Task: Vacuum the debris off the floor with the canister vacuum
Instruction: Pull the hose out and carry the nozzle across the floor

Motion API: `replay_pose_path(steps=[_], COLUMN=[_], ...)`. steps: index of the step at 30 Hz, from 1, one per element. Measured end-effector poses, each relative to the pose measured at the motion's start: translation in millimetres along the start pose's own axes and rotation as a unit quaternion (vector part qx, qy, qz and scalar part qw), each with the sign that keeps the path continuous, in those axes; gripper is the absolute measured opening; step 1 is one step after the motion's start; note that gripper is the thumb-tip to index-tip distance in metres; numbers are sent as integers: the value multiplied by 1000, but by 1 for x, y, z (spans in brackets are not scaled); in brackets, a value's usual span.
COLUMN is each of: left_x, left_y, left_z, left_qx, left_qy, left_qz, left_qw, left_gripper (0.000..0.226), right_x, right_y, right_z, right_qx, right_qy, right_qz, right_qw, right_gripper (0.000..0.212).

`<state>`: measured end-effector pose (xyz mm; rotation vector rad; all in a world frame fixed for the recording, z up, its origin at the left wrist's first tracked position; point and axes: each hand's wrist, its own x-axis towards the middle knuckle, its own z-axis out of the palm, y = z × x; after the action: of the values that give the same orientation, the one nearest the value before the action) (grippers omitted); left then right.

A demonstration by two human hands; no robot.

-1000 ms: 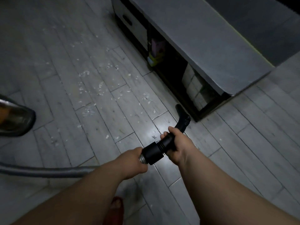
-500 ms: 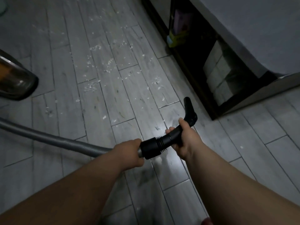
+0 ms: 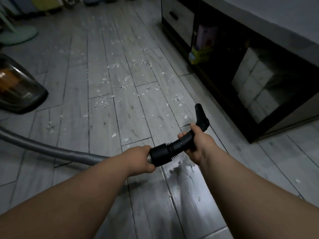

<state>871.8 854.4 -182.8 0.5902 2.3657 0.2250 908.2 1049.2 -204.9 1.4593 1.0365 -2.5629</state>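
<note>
The left hand [image 3: 141,158] has its fingers curled tight round the grey hose [image 3: 51,150], just where it joins the black handle [image 3: 165,150]. The right hand [image 3: 196,145] grips the bend of the handle, and the nozzle [image 3: 200,114] sticks out at 12 o'clock from it. White debris [image 3: 103,102] lies on the floor [image 3: 172,204] at 11 o'clock from the hands, and the vacuum [image 3: 17,88] sits at 9 o'clock.

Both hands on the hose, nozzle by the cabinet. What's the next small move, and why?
Probably ease the nozzle slightly forward and left onto the nearest white flakes. The right hand grips the black handle and the left hand the hose, so it can be steered; most flakes lie ahead and left of the tip.
</note>
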Motion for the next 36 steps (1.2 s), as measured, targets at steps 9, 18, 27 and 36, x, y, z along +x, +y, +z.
replay_pose_path(steps=[9, 18, 27, 36], left_x=[-28, -92, -158, -172], left_y=[3, -16, -58, -72], left_z=[11, 27, 74, 102], left_qx=[23, 58, 149, 160], left_qy=[-2, -83, -165, -173], left_qz=[22, 30, 30, 32], left_qw=[999, 994, 974, 971], left_gripper=[39, 46, 48, 49], right_x=[-30, -94, -144, -148], right_y=[16, 81, 192, 221], right_z=[-18, -43, -73, -85], right_qx=[3, 27, 59, 36], right_qy=[8, 33, 58, 69], right_qz=[5, 27, 72, 92], right_qw=[1000, 999, 994, 993], right_gripper=[29, 35, 45, 47])
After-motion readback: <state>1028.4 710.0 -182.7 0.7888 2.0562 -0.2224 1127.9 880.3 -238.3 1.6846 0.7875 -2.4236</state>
